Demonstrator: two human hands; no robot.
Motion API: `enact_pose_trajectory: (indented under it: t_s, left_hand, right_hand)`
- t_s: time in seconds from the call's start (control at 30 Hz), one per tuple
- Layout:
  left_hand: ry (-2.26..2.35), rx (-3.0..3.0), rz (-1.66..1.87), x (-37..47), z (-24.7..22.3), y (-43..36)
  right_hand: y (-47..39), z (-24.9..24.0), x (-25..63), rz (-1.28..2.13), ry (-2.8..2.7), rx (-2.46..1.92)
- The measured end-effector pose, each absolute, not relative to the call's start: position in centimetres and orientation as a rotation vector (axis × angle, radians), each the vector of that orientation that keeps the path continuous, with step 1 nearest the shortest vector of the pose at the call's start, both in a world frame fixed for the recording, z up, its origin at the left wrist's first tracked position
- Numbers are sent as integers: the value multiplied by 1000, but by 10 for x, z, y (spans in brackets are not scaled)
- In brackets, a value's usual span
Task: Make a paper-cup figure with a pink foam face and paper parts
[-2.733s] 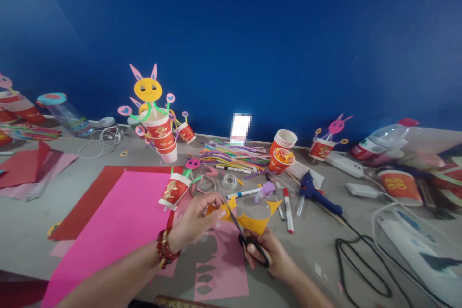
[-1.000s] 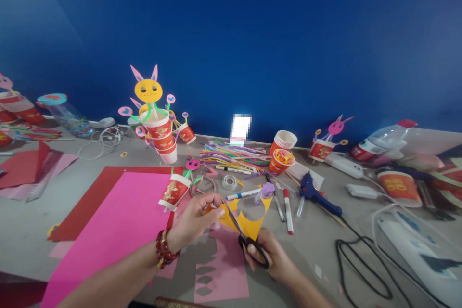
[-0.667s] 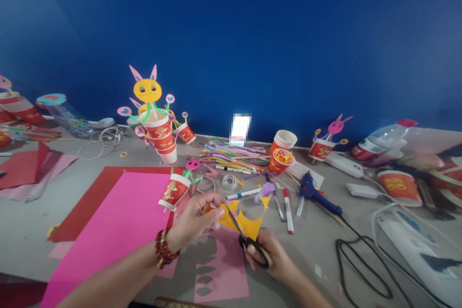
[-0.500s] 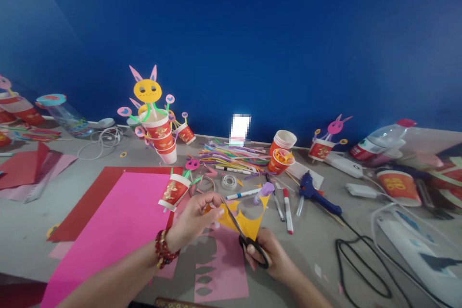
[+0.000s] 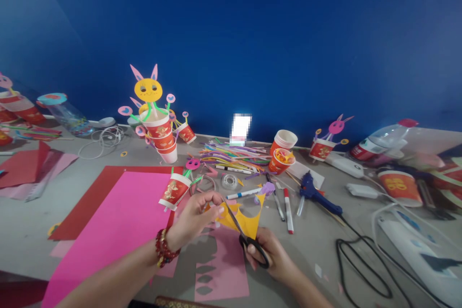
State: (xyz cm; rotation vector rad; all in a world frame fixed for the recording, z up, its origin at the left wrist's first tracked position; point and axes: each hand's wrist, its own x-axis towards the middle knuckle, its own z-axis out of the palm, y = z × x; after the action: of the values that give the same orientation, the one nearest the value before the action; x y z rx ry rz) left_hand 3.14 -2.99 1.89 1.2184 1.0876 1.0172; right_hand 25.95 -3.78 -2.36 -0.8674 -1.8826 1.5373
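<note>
My right hand (image 5: 269,252) is wrapped round the black handles of a pair of scissors (image 5: 249,240), whose blades point up and left across yellow paper (image 5: 250,224). The paper has rounded pieces cut out of it. At its left end, the thumb and fingers of my left hand (image 5: 200,214) pinch the yellow paper close to the scissor tips. Under the hands lies a sheet of pink paper (image 5: 229,274) with leaf-shaped holes along its left side. Just beyond my left hand a decorated paper cup (image 5: 175,190) leans on its side.
Bright pink paper (image 5: 119,221) over red paper covers the left. Behind are stacked bunny cups (image 5: 162,142), pipe cleaners (image 5: 234,156), a tape roll (image 5: 229,182) and cups of scraps (image 5: 281,160). A blue glue gun (image 5: 319,195), markers (image 5: 288,211) and a black cord (image 5: 361,269) lie on the right.
The right part of the yellow paper has shifted slightly left and tilted against the scissors. Both hands keep nearly the same position and grip.
</note>
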Motion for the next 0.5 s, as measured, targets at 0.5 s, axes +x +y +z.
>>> enact_pose_trajectory:
  t_s: [0.5]
  left_hand:
    - [1049,1327,967,28,23,-28]
  right_hand:
    - [-38,-24,257,1655,-1798,-881]
